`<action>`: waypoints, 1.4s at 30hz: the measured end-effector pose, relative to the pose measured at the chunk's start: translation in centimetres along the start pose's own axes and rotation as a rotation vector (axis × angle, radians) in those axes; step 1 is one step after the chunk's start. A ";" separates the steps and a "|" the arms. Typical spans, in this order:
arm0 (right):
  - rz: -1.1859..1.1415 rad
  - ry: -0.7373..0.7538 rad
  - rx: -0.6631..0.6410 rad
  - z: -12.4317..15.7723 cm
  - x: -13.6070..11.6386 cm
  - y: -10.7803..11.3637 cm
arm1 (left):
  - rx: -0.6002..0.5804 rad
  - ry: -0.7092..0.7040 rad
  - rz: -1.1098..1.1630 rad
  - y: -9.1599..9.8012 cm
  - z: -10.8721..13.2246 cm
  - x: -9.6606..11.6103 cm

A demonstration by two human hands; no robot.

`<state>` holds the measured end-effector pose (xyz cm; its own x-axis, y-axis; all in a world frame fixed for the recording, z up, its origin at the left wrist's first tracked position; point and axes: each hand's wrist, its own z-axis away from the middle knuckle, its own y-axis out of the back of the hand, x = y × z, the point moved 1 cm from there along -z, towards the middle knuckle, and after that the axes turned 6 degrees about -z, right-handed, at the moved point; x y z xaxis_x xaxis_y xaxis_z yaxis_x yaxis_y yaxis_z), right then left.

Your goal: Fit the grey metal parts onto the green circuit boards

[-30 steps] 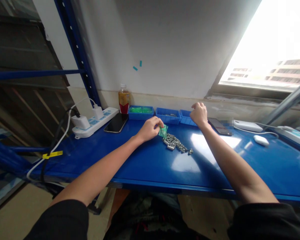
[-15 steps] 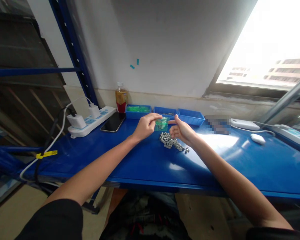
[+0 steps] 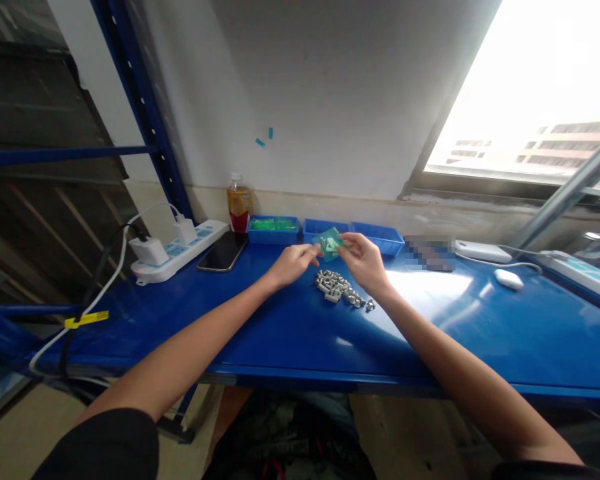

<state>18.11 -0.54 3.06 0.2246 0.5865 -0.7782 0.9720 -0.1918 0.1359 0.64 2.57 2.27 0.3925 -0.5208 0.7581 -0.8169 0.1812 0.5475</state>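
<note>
A small green see-through plastic bag (image 3: 330, 244) with small metal pieces inside is held up above the table. My left hand (image 3: 296, 263) pinches its left corner between thumb and fingers. On the other side, my right hand (image 3: 364, 259) grips the bag's right edge, fingers closed. Below the hands lies a loose pile of small silvery metal parts (image 3: 334, 285) on the blue table (image 3: 280, 333). Behind the bag stands a blue bin (image 3: 313, 227), partly hidden by it.
A blue bin (image 3: 273, 238) of green bags stands at the back, beside a drink bottle (image 3: 239, 203). Another blue bin (image 3: 380, 241) is to the right. A phone (image 3: 223, 252) and a power strip (image 3: 207, 241) lie left; a white power bank (image 3: 483, 251) and white case (image 3: 509, 279) lie right.
My right hand, whose fingers were apart beside the bag, has closed on its right edge. The bag has tilted, and my left hand now holds its lower left corner. The view has shifted slightly.
</note>
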 end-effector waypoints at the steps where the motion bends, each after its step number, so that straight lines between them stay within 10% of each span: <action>1: 0.088 0.098 -0.045 0.2 -0.3 -0.1 | -0.007 0.077 0.072 0.1 -0.2 -0.3; 8: 0.391 0.429 -0.218 1.4 -0.6 -0.8 | 0.081 0.197 0.334 0.2 -0.8 -1.3; 13: 0.225 0.006 -0.063 0.7 -0.8 -0.7 | 0.269 -0.144 0.038 0.3 -0.2 -0.4; 19: -0.212 -0.472 -0.080 0.4 -0.3 -1.0 | 0.134 -0.505 -0.392 -0.4 1.0 0.6; 23: -0.019 -0.267 -0.028 0.6 0.6 -0.8 | 0.068 -0.398 -0.346 -0.7 0.8 0.4; 30: 0.400 0.315 -0.171 1.0 0.6 -0.5 | 0.002 0.306 0.345 -0.1 -0.5 -1.0; 35: 0.471 0.413 -0.175 1.1 0.6 -0.7 | 0.031 0.281 0.409 0.2 -0.7 -1.0; 42: 0.060 -0.182 -0.130 0.5 0.2 -0.8 | 0.206 -0.182 -0.109 0.0 0.1 -0.1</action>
<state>17.33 -0.64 2.49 0.2772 0.4234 -0.8625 0.9608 -0.1122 0.2537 0.54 2.50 2.16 0.4155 -0.6725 0.6125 -0.8500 -0.0473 0.5246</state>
